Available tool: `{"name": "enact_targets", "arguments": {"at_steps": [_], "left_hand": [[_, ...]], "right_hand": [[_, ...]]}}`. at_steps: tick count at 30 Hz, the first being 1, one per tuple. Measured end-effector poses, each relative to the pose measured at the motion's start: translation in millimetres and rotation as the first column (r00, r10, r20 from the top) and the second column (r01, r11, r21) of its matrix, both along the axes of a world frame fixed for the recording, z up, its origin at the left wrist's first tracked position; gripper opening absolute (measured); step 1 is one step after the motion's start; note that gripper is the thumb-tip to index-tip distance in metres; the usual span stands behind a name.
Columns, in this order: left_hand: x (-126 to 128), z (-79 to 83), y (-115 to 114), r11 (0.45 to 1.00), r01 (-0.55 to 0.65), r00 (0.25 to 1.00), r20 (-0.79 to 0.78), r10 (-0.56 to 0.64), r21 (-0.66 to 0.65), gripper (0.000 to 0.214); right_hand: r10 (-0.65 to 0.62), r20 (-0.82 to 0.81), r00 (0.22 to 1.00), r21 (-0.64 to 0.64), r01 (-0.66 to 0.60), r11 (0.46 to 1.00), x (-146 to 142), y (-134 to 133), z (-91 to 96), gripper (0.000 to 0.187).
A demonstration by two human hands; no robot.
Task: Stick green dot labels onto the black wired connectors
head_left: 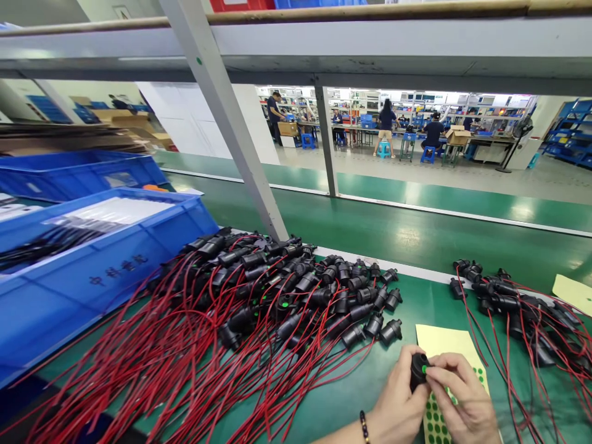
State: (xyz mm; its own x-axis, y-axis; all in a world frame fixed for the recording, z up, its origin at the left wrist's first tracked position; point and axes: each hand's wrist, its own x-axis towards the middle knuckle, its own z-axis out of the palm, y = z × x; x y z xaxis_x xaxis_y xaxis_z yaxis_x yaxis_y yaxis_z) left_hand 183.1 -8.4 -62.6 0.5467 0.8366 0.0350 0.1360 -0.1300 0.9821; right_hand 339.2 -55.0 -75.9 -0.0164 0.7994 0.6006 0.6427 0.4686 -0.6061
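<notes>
1. The black plug (417, 373) is held low in the view, just above the sticker sheet (444, 342), near the front edge of the table (361, 382). A green dot (424, 369) is seen on its face.
2. The left hand (398, 401) is closed around the plug's body. The right hand (465, 404) is pinched at the plug's front, with its fingertips on or right beside the dot.
3. The step in hand is judged to be the pressing of the dot onto the plug. It is best done with the plug gripped firmly by the left hand and the dot rubbed flat from its middle outward, so that no edge is left lifted.
4. The sheet is partly covered by both hands, and rows of green dots are seen at its near end. It is best left flat and close by.
5. A large pile (277, 296) of plugs with red wires is spread to the left, and a smaller pile (504, 302) lies to the right. The loose wires are best not snagged, and the piles not mixed.
6. A blue bin (92, 259) is set farther left, well apart from the hands.
</notes>
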Motion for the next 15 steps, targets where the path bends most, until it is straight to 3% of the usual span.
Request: {"name": "enact_targets", "arguments": {"at_steps": [8, 12, 15], "left_hand": [[-6.2, -4.0, -3.8, 0.989, -0.008, 0.997, -0.080, 0.020, 0.151, 0.038], [-5.4, -7.1, -2.8, 0.972, -0.019, 0.994, -0.097, 0.043, 0.236, 0.042], [-4.5, -4.7, -1.7, 0.981, -0.007, 0.996, -0.087, 0.024, 0.194, 0.039]], "right_hand": [[0.009, 0.251, 0.968, 0.079, -0.030, 0.996, 1.4, -2.5, -5.4, 0.031], [0.052, 0.226, 0.973, 0.017, -0.057, 0.998, 1.0, -2.8, 3.2, 0.028], [0.042, 0.138, 0.990, -0.034, -0.037, 0.999, 2.1, -0.9, 6.1, 0.021]]}}
